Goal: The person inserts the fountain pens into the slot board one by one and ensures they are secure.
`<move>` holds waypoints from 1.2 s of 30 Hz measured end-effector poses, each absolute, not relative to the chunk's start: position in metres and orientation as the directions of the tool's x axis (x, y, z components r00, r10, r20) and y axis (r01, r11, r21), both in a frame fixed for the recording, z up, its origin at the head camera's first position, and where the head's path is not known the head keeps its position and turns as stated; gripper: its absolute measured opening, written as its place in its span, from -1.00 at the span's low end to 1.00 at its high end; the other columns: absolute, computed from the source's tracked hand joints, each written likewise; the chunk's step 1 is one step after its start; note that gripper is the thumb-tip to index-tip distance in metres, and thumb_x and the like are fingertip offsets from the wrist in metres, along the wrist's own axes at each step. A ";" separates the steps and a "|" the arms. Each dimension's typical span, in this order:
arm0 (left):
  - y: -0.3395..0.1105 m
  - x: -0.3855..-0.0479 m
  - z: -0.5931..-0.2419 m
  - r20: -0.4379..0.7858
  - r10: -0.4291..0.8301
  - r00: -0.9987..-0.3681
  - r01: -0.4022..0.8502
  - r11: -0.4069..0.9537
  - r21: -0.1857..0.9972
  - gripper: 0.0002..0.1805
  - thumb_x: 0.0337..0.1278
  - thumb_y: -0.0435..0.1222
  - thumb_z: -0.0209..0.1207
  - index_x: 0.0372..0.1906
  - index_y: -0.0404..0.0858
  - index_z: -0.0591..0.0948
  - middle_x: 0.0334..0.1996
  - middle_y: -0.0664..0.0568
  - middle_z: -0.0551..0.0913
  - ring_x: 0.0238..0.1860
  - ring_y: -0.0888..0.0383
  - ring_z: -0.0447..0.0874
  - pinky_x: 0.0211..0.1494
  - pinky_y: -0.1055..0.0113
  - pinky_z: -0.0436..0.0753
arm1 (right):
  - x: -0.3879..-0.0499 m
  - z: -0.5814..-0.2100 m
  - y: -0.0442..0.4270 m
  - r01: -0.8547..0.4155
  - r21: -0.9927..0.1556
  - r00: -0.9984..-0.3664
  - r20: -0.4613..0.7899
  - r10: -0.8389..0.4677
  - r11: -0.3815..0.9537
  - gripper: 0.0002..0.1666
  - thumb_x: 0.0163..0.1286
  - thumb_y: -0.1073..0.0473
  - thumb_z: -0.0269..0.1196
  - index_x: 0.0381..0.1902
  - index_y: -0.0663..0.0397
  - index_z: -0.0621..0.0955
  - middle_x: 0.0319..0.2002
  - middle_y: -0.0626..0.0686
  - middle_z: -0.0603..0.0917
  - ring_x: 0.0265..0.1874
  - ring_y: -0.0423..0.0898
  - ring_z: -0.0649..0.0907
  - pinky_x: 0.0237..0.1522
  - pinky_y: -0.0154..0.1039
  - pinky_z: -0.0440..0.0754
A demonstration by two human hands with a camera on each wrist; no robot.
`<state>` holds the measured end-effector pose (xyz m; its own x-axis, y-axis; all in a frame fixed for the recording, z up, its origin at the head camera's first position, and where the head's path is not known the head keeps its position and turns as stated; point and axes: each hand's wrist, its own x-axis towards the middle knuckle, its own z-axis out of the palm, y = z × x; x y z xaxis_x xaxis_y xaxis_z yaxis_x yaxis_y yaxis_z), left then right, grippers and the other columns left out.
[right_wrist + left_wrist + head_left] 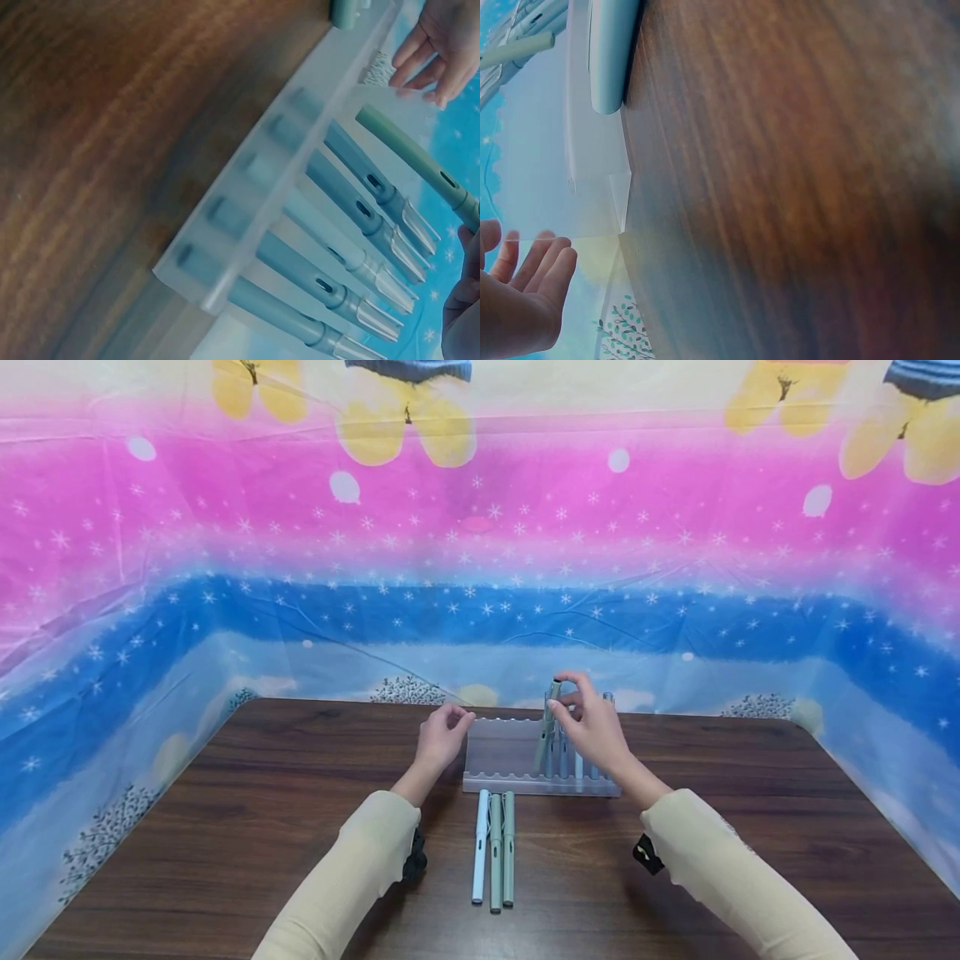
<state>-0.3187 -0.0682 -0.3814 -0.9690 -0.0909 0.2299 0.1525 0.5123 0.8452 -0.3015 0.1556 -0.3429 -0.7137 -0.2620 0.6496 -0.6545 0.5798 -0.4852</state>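
Screened-off nook: snowflake-print cloth (480,610) around a wooden table (232,827).

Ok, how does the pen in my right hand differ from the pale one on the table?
The held pen is green; the pale pen is light blue. The held pen leans in your right hand; the pale pen lies flat on the table, untouched. Both are slim and straight.

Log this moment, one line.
right hand: holds green pen at rack; left hand: at rack's left edge; in rack: five pens; on table: three pens
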 end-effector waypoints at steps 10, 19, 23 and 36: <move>-0.068 -0.319 -0.381 0.240 -0.089 -0.967 0.162 0.512 0.843 -0.78 0.17 -0.19 0.04 -0.31 -0.29 0.52 -0.27 -0.08 0.57 -0.19 0.01 0.48 -0.12 0.15 0.42 | -0.300 -0.359 0.153 -0.656 -0.486 -0.708 0.661 -0.248 0.578 -0.58 0.27 0.20 0.12 0.09 -0.01 0.34 -0.42 -0.01 0.64 -0.84 -0.23 0.26 -0.80 -0.31 0.20; -0.068 -0.319 -0.382 0.247 -0.087 -0.965 0.169 0.511 0.843 -0.78 0.17 -0.18 0.04 -0.32 -0.29 0.52 -0.30 -0.07 0.57 -0.22 0.02 0.48 -0.14 0.15 0.42 | -0.300 -0.366 0.152 -0.653 -0.516 -0.731 0.622 -0.282 0.554 -0.59 0.30 0.16 0.09 0.10 -0.03 0.35 -0.40 -0.03 0.63 -0.81 -0.22 0.33 -0.76 -0.30 0.26; -0.068 -0.320 -0.382 0.249 -0.085 -0.965 0.173 0.509 0.843 -0.79 0.17 -0.19 0.04 -0.32 -0.29 0.52 -0.29 -0.07 0.57 -0.21 0.02 0.48 -0.13 0.15 0.42 | -0.302 -0.366 0.152 -0.635 -0.537 -0.752 0.594 -0.286 0.555 -0.61 0.30 0.15 0.08 0.10 -0.07 0.36 -0.39 -0.05 0.64 -0.81 -0.21 0.33 -0.76 -0.30 0.27; -0.067 -0.317 -0.380 0.246 -0.086 -0.965 0.172 0.501 0.848 -0.79 0.16 -0.20 0.05 -0.32 -0.29 0.52 -0.28 -0.07 0.57 -0.19 0.01 0.48 -0.13 0.14 0.42 | -0.309 -0.366 0.152 -0.631 -0.468 -0.744 0.590 -0.313 0.619 -0.53 0.25 0.15 0.15 0.13 -0.09 0.35 -0.36 -0.02 0.63 -0.81 -0.24 0.33 -0.79 -0.30 0.28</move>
